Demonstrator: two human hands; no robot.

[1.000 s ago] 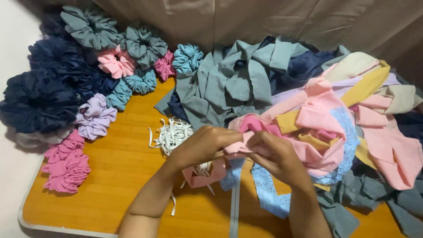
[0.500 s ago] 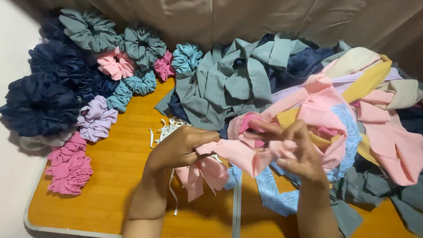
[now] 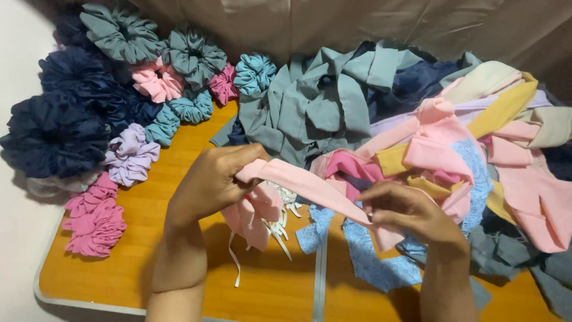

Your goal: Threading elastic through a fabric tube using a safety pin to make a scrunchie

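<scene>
My left hand (image 3: 213,182) grips one end of a light pink fabric strip (image 3: 304,185) and bunches it above the table. My right hand (image 3: 408,211) pinches the same strip farther along, so the cloth stretches between both hands. Gathered pink folds (image 3: 253,217) hang under my left hand. A bundle of white elastic bands (image 3: 285,210) lies on the wooden table (image 3: 173,262) just behind those folds, partly hidden.
Finished scrunchies in navy (image 3: 56,134), grey-green (image 3: 119,33), teal, lilac (image 3: 128,156) and pink (image 3: 95,217) crowd the table's left side. A heap of grey-green, pink, yellow and blue fabric strips (image 3: 453,137) covers the right. A blue lace strip (image 3: 369,256) lies under my right hand.
My hands have drawn apart, pulling the pink strip out longer between them. The left hand has lifted and bunched more cloth under it.
</scene>
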